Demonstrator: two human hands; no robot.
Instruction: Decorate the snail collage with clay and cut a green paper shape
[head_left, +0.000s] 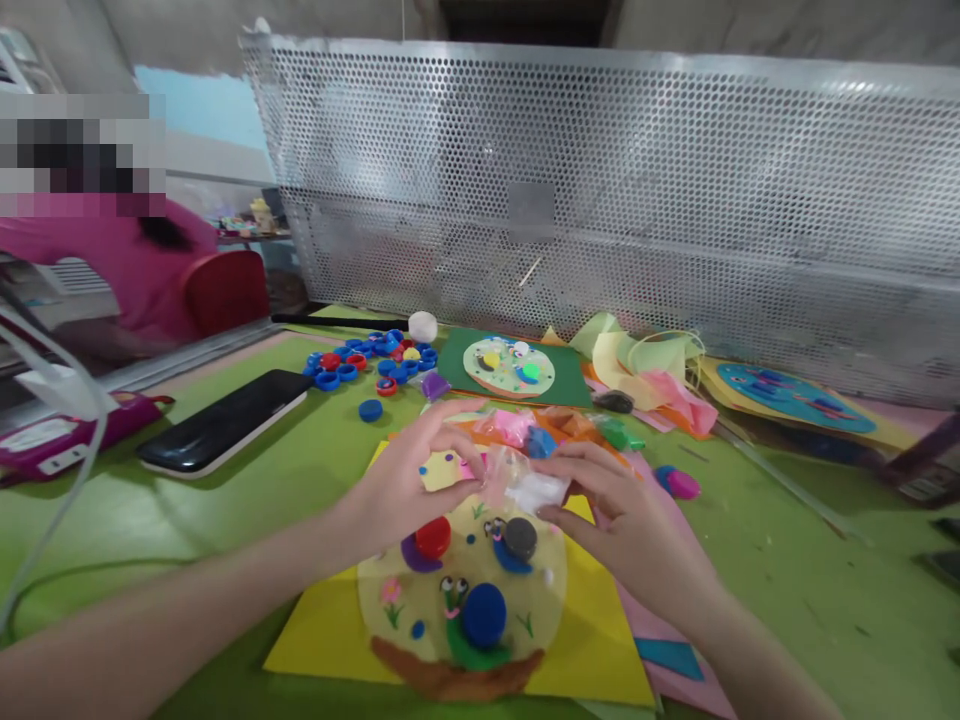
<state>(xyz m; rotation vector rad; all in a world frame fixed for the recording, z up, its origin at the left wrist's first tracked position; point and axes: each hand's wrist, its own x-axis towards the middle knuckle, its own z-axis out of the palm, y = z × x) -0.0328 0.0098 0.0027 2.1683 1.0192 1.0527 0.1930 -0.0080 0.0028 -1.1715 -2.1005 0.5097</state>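
Between my hands is a small clear plastic bag (536, 490) with something white in it, perhaps clay. My left hand (409, 470) pinches the bag's left edge with thumb and forefinger. My right hand (611, 500) grips its other end between thumb and fingers. Below them lies a round cream craft picture (480, 560) on a yellow sheet (322, 640). It carries clay snails whose shells are a red cap (433, 537), a dark grey cap (520, 538) and a blue cap (485, 614). More bags of coloured clay (514, 428) lie just beyond the picture.
Blue and red bottle caps (346, 372) cluster at the back left, near a black phone-like device (225, 425) and a magenta power strip (82, 430). A finished picture on a green card (570, 375) stands behind. A perforated metal panel (600, 170) closes the far side. Another person (112, 250) sits at left.
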